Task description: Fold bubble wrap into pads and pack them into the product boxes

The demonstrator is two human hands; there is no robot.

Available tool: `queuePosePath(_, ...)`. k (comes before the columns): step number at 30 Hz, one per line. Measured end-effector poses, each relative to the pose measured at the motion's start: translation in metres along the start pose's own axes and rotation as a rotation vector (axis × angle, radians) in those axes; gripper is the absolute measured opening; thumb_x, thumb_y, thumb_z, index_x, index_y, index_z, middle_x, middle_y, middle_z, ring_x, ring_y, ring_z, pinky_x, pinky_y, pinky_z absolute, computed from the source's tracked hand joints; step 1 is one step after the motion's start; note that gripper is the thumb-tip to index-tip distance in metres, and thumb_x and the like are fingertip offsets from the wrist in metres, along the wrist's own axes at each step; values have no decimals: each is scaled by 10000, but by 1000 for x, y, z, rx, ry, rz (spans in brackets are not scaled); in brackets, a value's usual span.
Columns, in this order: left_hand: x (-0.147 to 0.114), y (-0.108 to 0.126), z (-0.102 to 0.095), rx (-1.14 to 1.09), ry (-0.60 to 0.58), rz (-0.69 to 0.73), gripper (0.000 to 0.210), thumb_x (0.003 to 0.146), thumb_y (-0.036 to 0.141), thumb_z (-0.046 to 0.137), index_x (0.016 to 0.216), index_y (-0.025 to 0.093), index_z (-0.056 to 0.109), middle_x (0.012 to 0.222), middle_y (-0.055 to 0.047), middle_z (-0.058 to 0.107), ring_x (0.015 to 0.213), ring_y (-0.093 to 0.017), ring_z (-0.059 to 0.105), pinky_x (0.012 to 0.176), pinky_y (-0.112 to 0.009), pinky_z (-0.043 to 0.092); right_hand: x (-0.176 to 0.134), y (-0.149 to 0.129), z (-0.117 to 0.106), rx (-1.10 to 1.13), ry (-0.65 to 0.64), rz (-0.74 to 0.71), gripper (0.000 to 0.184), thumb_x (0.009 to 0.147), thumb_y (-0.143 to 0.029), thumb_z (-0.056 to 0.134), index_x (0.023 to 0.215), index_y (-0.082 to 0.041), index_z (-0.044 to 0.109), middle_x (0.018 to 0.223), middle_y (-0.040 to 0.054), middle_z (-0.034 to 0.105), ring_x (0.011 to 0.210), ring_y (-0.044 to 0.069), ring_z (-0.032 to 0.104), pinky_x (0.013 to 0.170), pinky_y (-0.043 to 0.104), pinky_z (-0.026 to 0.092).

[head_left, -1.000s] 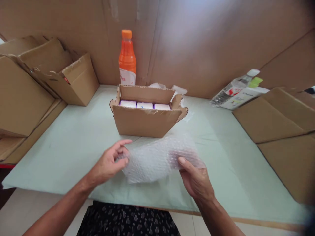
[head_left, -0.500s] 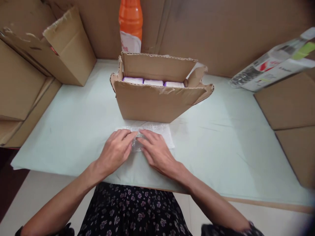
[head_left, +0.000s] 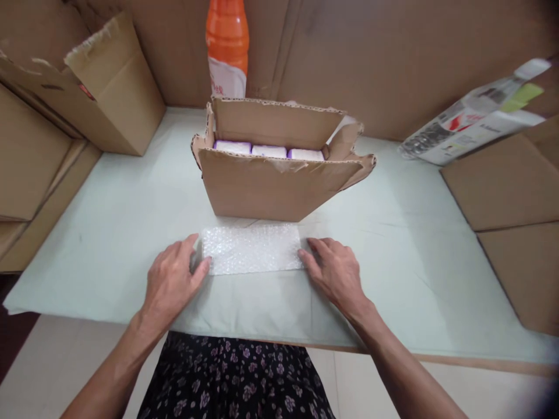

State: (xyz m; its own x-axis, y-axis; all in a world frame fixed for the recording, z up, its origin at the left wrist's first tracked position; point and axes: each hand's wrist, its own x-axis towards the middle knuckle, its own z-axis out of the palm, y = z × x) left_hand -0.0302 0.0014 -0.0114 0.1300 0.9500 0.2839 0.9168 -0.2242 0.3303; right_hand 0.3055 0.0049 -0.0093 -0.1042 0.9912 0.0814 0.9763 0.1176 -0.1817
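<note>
A strip of clear bubble wrap (head_left: 253, 250) lies flat on the pale green cloth of the table, just in front of an upright cardboard box (head_left: 262, 189). At the strip's left end is my left hand (head_left: 172, 273), fingers apart, its thumb at the near left corner. My right hand (head_left: 336, 270) is at the other end, thumb touching the right edge and fingers spread on the cloth. Neither hand grips anything. Inside the open-topped box stand three white packs with purple edges (head_left: 268, 152); their lower parts are hidden.
Behind the box stands an orange bottle (head_left: 227, 46). Cardboard boxes (head_left: 117, 93) line the left side. On the right, a clear plastic bottle (head_left: 458, 119) leans by a white container and another cardboard box (head_left: 502, 180). The table's front edge is close to my body.
Both hands have moved apart from the middle of the bubble wrap to its two ends. The whole strip now shows between them. The view has shifted slightly.
</note>
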Motion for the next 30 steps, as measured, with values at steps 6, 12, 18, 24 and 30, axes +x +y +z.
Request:
queuePosePath(6,-15,38,18,-110,-19,110,450,928,133,483,1372,158,549,854,-56,702,744,-218,665,709,-339,555,8,-36,5,194,14,-142,164,982,-263,535,915,-204,672,926,84,740,808,220,685,703,330,506)
queuePosePath(12,15,53,-54,-406,369,334,567,910,46,630,1428,265,562,991,-17,689,800,-120,655,726,-216,532,2,-27,-79,543,413,-206,454,947,-267,664,1388,-300,563,867,-17,712,628,137,606,626,283,535)
queuePosePath(18,143,56,-116,-140,449,455,323,930,154,550,1163,231,760,868,-23,681,771,-143,634,745,-262,514,107,-29,-160,478,635,-298,491,890,-295,688,1372,-301,590,978,0,700,676,136,578,670,315,513)
queuePosePath(24,226,54,-125,81,-409,177,337,801,198,577,1039,284,799,734,14,673,655,-167,626,703,-272,461,166,-41,-176,11,-56,-187,304,788,-188,626,1065,-236,739,835,-3,697,741,156,608,647,265,421)
queuePosePath(30,253,67,-124,186,-689,198,295,821,227,601,1032,293,796,815,1,679,711,-179,599,680,-268,405,185,-57,-188,-256,-362,-132,266,729,-136,673,954,-251,756,855,3,721,769,185,642,618,281,399)
